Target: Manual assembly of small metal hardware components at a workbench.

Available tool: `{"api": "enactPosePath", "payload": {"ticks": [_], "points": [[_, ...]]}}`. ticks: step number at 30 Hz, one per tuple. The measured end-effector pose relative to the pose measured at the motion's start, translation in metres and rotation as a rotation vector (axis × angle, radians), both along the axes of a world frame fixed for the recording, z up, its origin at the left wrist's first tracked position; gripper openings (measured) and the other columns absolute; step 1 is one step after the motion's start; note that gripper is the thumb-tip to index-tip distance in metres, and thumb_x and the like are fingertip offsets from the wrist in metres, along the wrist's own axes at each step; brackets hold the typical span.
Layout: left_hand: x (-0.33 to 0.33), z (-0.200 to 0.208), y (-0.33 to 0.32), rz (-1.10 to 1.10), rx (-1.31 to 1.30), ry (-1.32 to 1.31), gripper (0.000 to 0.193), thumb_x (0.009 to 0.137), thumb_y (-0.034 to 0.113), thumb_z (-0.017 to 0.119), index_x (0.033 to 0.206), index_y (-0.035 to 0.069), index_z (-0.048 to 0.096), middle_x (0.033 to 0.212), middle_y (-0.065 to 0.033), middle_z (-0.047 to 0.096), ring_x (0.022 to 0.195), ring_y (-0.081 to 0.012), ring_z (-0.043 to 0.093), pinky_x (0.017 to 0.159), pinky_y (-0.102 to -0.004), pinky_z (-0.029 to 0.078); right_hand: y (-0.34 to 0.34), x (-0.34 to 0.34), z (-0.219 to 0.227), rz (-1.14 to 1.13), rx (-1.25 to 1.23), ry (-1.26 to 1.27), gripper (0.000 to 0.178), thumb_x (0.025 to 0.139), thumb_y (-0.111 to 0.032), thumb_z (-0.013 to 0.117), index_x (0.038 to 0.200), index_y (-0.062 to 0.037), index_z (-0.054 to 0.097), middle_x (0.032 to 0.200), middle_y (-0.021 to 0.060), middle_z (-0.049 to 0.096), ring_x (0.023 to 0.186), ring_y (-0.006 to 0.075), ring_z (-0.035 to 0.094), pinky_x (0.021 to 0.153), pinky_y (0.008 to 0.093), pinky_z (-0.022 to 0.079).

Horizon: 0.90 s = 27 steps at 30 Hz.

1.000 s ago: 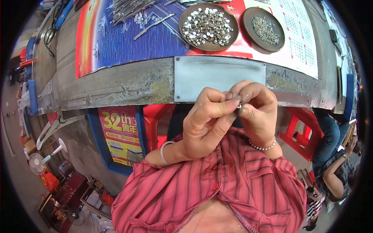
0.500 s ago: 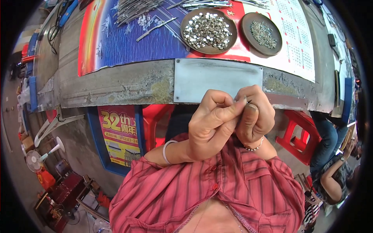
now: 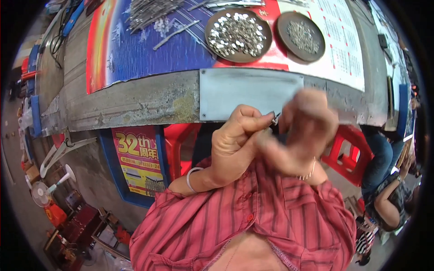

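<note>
Small metal piece [image 3: 275, 120] sits at the fingertips of the left hand [image 3: 239, 140], at about two o'clock from that hand's middle. Its thin dark tip makes the long axis point toward one or two o'clock, up and away from the person. The left hand, pinching it between thumb and forefinger, is the nearer; the right hand [image 3: 304, 131] is just beside, at about four o'clock from the piece. The right hand is blurred, so I cannot tell how wide its fingers stand or whether they hold anything.

At nine o'clock from the left hand, a poster [image 3: 138, 158] carries a large yellow heading and smaller lines. At one o'clock, a white sheet [image 3: 346, 58] on the surface [image 3: 149, 106] bears calendar-like grids, too small to read.
</note>
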<state>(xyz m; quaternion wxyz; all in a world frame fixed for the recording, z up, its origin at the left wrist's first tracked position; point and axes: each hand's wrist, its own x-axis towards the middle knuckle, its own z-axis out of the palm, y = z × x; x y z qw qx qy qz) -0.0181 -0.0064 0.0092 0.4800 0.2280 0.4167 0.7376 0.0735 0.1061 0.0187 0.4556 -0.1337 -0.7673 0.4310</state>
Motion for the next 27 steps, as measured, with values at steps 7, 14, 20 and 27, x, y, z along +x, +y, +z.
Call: {"api": "enactPosePath", "payload": {"ticks": [7,14,20,27], "points": [[0.002,0.004,-0.007,0.069,0.006,-0.050,0.026,0.086,-0.015,0.054,0.107,-0.002,0.060,0.102,-0.0043,0.050,0.084,-0.0058,0.048,0.073,-0.0161,0.039,0.003,-0.008,-0.005,-0.250,-0.408,-0.031,0.067,0.060,-0.010,0.081,0.112,-0.0029,0.039,0.087,0.0034,0.046,0.061,0.0082,0.039,0.051,0.0222,0.033],[-0.008,-0.003,-0.005,-0.041,-0.249,-0.091,0.020,0.085,-0.014,0.056,0.099,0.000,0.059,0.103,-0.0055,0.053,0.083,-0.0069,0.050,0.073,-0.0189,0.044,0.014,-0.004,-0.010,-0.284,-0.390,-0.032,0.072,0.060,-0.011,0.085,0.114,-0.0044,0.038,0.085,0.0027,0.043,0.062,0.0079,0.039,0.052,0.0213,0.032],[0.003,0.003,-0.001,0.020,-0.047,-0.022,0.022,0.085,-0.013,0.055,0.101,0.000,0.059,0.102,-0.0046,0.052,0.081,-0.0050,0.049,0.068,-0.0153,0.040,0.001,0.007,-0.002,-0.237,-0.260,0.057,0.073,0.052,-0.015,0.088,0.108,-0.0066,0.043,0.082,0.0019,0.044,0.062,0.0095,0.040,0.055,0.0221,0.032],[-0.015,0.007,0.014,-0.058,-0.051,-0.079,0.024,0.089,-0.009,0.049,0.110,0.000,0.055,0.097,-0.0055,0.054,0.065,-0.0080,0.047,0.055,-0.0205,0.038,0.032,0.032,-0.018,-0.270,-0.336,0.209,0.063,0.073,-0.003,0.075,0.122,-0.0025,0.036,0.108,0.0099,0.046,0.068,0.0098,0.044,0.057,0.0201,0.038]]}}
